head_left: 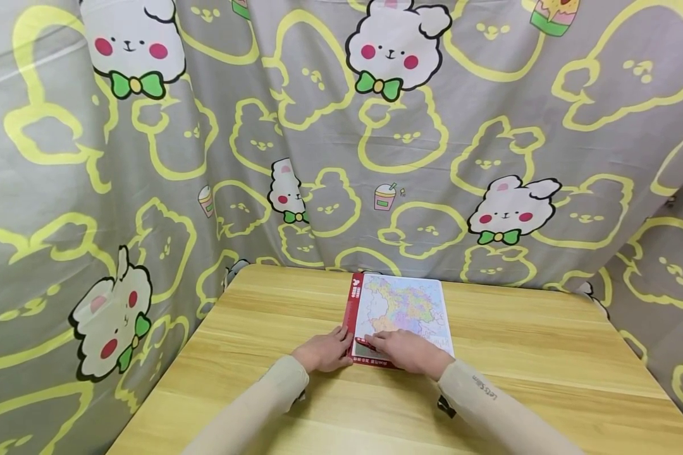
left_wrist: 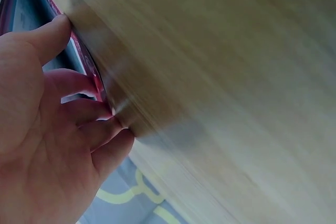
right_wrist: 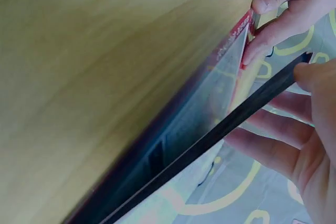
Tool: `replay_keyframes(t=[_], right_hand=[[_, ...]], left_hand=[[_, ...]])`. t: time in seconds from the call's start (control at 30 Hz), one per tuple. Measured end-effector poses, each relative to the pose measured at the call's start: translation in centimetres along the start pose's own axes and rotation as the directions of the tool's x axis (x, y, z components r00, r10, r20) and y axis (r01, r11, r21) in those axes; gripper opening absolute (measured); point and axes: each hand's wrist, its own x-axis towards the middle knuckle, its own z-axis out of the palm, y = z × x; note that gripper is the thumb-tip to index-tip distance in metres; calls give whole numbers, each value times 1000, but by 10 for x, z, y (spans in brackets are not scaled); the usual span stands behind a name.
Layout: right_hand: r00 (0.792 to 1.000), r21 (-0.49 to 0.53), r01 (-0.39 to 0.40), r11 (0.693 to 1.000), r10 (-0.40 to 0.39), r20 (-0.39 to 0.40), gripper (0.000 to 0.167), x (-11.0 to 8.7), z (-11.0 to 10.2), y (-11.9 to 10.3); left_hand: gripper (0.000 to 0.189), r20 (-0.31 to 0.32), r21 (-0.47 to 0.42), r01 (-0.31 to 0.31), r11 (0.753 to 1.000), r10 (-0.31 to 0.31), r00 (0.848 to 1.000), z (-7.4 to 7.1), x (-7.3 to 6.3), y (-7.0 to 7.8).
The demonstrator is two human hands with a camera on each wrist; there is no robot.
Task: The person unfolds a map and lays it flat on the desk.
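Observation:
A red-bordered map board (head_left: pixel 348 319) lies flat on the table, with a coloured map (head_left: pixel 401 303) on its face. Along its left edge, near the lower-left corner, my left hand (head_left: pixel 323 351) rests with fingertips against the red border (left_wrist: pixel 90 66), thumb spread apart. My right hand (head_left: pixel 408 351) is over the lower part of the map. In the right wrist view its thumb and fingers (right_wrist: pixel 270 148) pinch a thin dark-edged panel (right_wrist: pixel 226 127). That panel tilts up from the red base (right_wrist: pixel 231 40), leaving an open wedge between them.
The wooden table (head_left: pixel 250 303) extends around the board on both sides. Behind it and at the left hang grey curtains (head_left: pixel 330 151) with yellow outlines and white rabbit prints. Dark bands show at both sleeve cuffs.

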Motion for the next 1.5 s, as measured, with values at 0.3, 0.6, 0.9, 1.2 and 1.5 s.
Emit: replay_keyframes(t=[0.3,0.6,0.9,1.2,1.5], right_hand=[[997,-191,42,981,-54,-59,41,-4,-9,-9],[991,-313,28,949,-68,-118,42,-13,-13,-9],[984,-343,26,939,-85,-157,42,-24,-22,-7],[964,-345,35,938,-122,-235,39,-33,-34,1],[966,-312,15,950,-94,-240,46,-44,-45,5]], left_hand=[[64,-19,14,-13,1000,13,1000,0,0,0],[65,-55,44,13,999,-10,998,3,4,5],[69,-73,105,65,992,-58,996,5,9,14],[62,-83,142,107,984,-96,992,7,11,21],[64,-55,99,124,987,-119,991,7,9,20]])
